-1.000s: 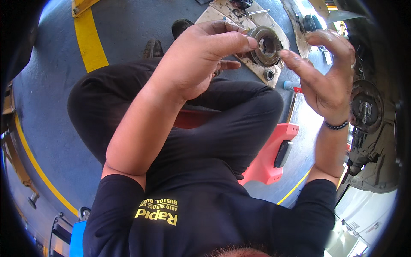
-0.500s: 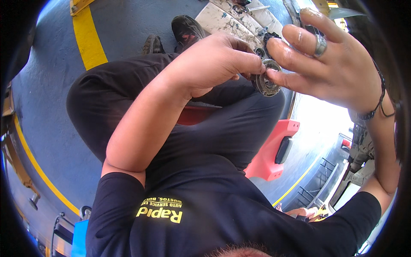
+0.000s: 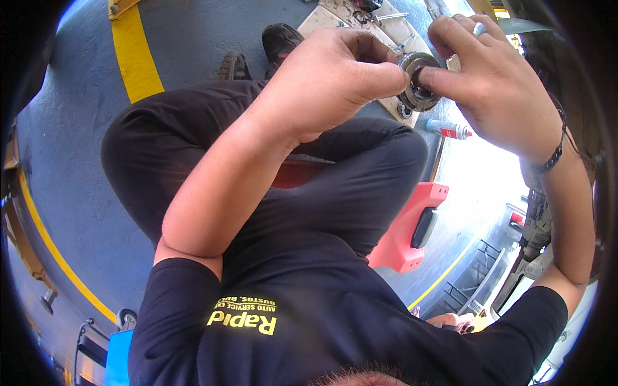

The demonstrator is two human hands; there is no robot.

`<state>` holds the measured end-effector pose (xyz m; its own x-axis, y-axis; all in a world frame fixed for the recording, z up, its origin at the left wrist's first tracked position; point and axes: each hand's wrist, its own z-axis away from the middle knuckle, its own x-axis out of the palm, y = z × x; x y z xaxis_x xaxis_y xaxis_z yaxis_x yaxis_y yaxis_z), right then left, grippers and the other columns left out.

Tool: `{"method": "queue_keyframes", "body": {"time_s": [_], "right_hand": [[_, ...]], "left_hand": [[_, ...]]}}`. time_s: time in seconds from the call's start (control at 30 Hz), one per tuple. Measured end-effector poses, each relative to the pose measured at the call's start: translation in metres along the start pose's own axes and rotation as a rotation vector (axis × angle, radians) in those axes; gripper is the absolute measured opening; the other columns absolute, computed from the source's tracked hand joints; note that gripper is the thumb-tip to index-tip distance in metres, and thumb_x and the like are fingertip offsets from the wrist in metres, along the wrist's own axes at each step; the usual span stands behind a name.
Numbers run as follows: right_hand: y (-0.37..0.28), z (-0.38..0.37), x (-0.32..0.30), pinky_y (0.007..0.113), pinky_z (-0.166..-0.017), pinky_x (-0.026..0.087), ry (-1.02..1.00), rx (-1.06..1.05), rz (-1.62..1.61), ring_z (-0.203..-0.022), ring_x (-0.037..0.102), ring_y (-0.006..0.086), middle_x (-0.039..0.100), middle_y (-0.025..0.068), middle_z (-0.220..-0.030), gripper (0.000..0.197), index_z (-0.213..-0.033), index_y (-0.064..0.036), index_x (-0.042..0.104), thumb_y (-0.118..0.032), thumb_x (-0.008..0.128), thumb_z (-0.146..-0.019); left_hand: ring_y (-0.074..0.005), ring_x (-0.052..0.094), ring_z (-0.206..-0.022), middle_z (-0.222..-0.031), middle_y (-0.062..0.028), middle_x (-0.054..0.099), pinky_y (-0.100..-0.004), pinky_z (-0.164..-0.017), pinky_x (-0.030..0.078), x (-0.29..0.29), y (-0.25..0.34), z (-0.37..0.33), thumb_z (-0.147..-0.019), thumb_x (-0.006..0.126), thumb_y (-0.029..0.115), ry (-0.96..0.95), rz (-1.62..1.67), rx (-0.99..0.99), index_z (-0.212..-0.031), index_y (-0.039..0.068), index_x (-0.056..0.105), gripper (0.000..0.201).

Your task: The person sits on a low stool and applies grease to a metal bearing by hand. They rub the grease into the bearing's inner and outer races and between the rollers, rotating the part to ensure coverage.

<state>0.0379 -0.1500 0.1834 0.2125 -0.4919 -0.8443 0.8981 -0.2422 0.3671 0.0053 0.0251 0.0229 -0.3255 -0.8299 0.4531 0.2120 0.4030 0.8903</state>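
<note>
A greasy, ring-shaped metal bearing (image 3: 423, 101) is held up beyond my knees, tilted so its central hole shows. My left hand (image 3: 344, 80) pinches its left rim, with the thumb on the near side and the other fingers mostly hidden behind. On the opposite side, my right hand (image 3: 496, 93) has a digit pressed into the ring's opening. Its other fingers are curled above the bearing, and one wears a ring. Just below the bearing, a small round metal part (image 3: 404, 111) shows at the edge of a dirty white panel (image 3: 323, 19).
Tools and small parts lie on the panel. A spray can (image 3: 449, 129) stands beyond my right knee. To my right is a pink-red plastic piece (image 3: 402, 235) with a black pad. Another person's hand (image 3: 450, 320) shows at lower right. Vehicle parts line the right edge.
Both hands have moved the bearing slightly away and to the right. My right fingers, spread before, are now curled in. The spray can has come into sight.
</note>
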Motion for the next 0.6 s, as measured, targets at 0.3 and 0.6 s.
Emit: {"method": "queue_keyframes", "body": {"time_s": [0.3, 0.6], "right_hand": [[-0.012, 0.0, 0.003, 0.042, -0.091, 0.047, 0.044, 0.235, -0.213, -0.109, 0.056, 0.0364, 0.052, 0.0188, -0.115, 0.046, -0.111, -0.0048, 0.068, 0.014, 0.056, -0.071], [-0.028, 0.002, 0.02, 0.035, -0.088, 0.046, 0.141, 0.458, -0.564, -0.097, 0.056, 0.0291, 0.052, 0.0153, -0.107, 0.05, -0.122, -0.0024, 0.062, 0.008, 0.047, -0.075]], "left_hand": [[-0.0127, 0.064, -0.081, -0.092, -0.0071, 0.069, -0.0254, -0.077, 0.05, 0.001, -0.001, -0.001, -0.086, 0.075, 0.016, 0.126, -0.126, 0.153, -0.104, -0.004, 0.069, 0.027], [-0.0149, 0.067, -0.085, -0.096, -0.0094, 0.069, -0.0261, -0.079, 0.053, 0.006, -0.023, -0.01, -0.088, 0.073, 0.012, 0.215, -0.02, 0.183, -0.112, -0.007, 0.065, 0.031]]}}
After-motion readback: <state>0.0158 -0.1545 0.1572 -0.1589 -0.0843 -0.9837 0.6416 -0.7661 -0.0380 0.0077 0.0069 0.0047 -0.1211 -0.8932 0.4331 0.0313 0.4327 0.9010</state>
